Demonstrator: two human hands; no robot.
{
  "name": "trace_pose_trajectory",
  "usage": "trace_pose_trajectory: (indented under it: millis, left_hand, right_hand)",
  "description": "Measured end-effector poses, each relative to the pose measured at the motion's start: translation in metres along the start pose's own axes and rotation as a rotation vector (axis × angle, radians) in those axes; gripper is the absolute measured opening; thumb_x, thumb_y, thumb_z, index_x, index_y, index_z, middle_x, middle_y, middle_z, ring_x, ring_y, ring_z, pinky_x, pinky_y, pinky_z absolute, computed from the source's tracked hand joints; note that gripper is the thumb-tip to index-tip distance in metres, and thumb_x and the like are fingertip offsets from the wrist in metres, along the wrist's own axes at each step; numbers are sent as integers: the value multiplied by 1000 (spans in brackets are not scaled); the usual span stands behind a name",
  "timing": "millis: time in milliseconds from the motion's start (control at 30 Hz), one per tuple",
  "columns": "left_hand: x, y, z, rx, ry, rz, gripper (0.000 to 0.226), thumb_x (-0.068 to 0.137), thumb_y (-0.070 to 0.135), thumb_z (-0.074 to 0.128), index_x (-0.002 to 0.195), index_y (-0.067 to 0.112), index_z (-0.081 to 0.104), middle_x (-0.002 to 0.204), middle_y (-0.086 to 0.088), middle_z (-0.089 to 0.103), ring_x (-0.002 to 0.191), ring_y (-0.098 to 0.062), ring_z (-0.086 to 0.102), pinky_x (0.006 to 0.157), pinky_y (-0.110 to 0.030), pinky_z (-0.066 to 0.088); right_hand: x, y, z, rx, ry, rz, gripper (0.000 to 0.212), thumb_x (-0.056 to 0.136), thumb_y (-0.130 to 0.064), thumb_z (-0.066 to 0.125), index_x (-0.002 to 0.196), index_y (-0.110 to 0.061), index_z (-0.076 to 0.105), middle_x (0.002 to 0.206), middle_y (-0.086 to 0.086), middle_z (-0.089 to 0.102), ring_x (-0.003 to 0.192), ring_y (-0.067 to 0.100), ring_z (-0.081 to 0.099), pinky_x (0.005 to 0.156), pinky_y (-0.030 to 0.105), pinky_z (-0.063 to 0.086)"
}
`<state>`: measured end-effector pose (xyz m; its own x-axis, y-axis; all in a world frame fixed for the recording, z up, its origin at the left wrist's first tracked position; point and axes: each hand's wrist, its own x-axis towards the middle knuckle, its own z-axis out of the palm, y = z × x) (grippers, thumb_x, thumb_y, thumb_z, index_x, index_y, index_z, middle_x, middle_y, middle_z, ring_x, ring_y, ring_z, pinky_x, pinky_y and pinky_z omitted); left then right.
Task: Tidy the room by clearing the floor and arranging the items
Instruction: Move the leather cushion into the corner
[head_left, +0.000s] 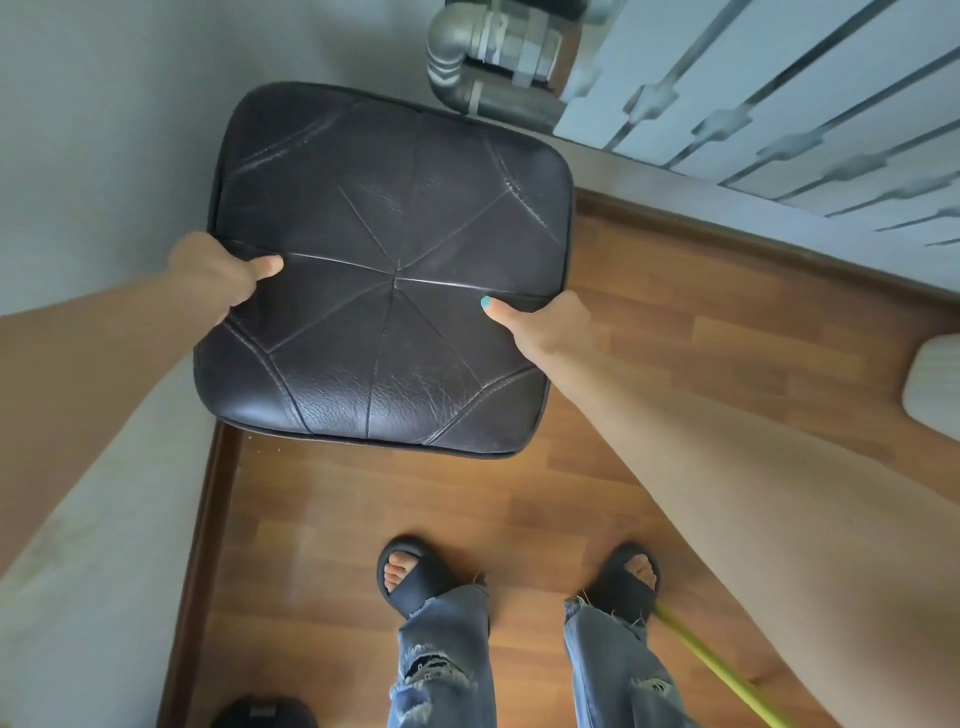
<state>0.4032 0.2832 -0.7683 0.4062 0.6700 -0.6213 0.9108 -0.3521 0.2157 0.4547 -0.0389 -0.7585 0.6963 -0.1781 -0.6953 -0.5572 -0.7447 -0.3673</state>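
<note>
A square dark brown leather pouf (387, 270) with stitched panels sits in the room's corner, seen from above. My left hand (218, 273) grips its left edge, thumb on top and fingers hidden down the side. My right hand (540, 322) grips its right edge the same way, thumb lying on the top surface and fingers out of sight below the rim.
Wooden laminate floor (675, 332) with a dark skirting board (208, 519) along the left wall. A white radiator (779, 98) and grey pipes (483, 62) stand behind the pouf. A yellow-green stick (727, 675) lies by my right foot; a dark object (262, 714) sits bottom left.
</note>
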Motion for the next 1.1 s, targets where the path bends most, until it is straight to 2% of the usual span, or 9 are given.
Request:
trace_pose_trajectory:
  millis: [167, 333, 500, 600, 667, 767, 967, 1033, 1100]
  left_hand:
    - [18, 15, -13, 21, 20, 19, 71, 73, 51, 75, 113, -4, 56, 103, -24, 61, 76, -35, 58, 75, -42, 49]
    - [20, 14, -11, 26, 53, 47, 70, 74, 48, 76, 118, -3, 56, 118, -23, 60, 102, -41, 60, 87, -45, 49]
    - [19, 14, -8, 44, 60, 35, 73, 74, 49, 76, 121, -2, 53, 121, -23, 59, 107, -41, 58, 92, -45, 47]
    - [17, 15, -7, 64, 84, 18, 72, 75, 50, 75, 120, -2, 53, 118, -23, 60, 96, -38, 61, 81, -40, 46]
    - [15, 15, -3, 46, 116, 18, 72, 77, 47, 74, 124, -3, 50, 123, -23, 57, 97, -36, 60, 82, -39, 44]
    - [10, 12, 4, 4, 172, 17, 74, 82, 46, 68, 133, -1, 40, 137, -22, 46, 124, -40, 46, 102, -45, 38]
    - [-21, -3, 16, 43, 132, 134, 89, 92, 47, 54, 151, 3, 3, 157, -19, 8, 145, -32, 8, 118, -41, 11]
    - [-37, -7, 15, 77, 84, 186, 91, 92, 47, 54, 150, 3, 1, 158, -20, -1, 146, -31, 1, 118, -40, 7]
    - [-50, -10, 14, 99, 42, 237, 85, 92, 45, 54, 150, 3, 8, 157, -22, 0, 145, -32, 2, 118, -41, 9]
  right_hand:
    - [2, -14, 12, 41, 17, 18, 75, 63, -69, 73, 112, -15, 54, 95, -5, 59, 90, 22, 58, 73, 31, 45]
    - [-2, -17, 13, -11, 32, 26, 75, 67, -68, 71, 114, -13, 51, 98, -2, 58, 93, 23, 56, 76, 33, 45]
    - [-8, -18, 15, -58, 78, 4, 74, 70, -67, 70, 113, -10, 49, 105, 3, 63, 99, 28, 60, 86, 40, 50]
    - [-10, -18, 15, -81, 86, -8, 74, 72, -66, 69, 114, -9, 48, 101, 2, 61, 100, 28, 60, 88, 41, 49]
    - [-11, -17, 15, -83, 79, -16, 74, 72, -66, 69, 114, -9, 47, 97, 1, 58, 100, 28, 59, 87, 40, 49]
    - [-11, -16, 12, -72, 57, -29, 76, 72, -65, 70, 116, -9, 47, 107, 4, 62, 102, 29, 60, 90, 42, 49]
    - [-23, -11, 11, -156, 62, -103, 83, 78, -70, 58, 127, -5, 39, 125, 8, 58, 112, 31, 58, 90, 39, 47]
    - [-29, -10, 10, -146, 35, -106, 93, 80, -71, 55, 138, -3, 30, 134, 9, 53, 119, 31, 55, 96, 41, 46]
    - [-32, -12, 6, -149, -26, -88, 101, 84, -67, 52, 148, 1, 13, 144, 11, 45, 128, 32, 48, 103, 43, 42]
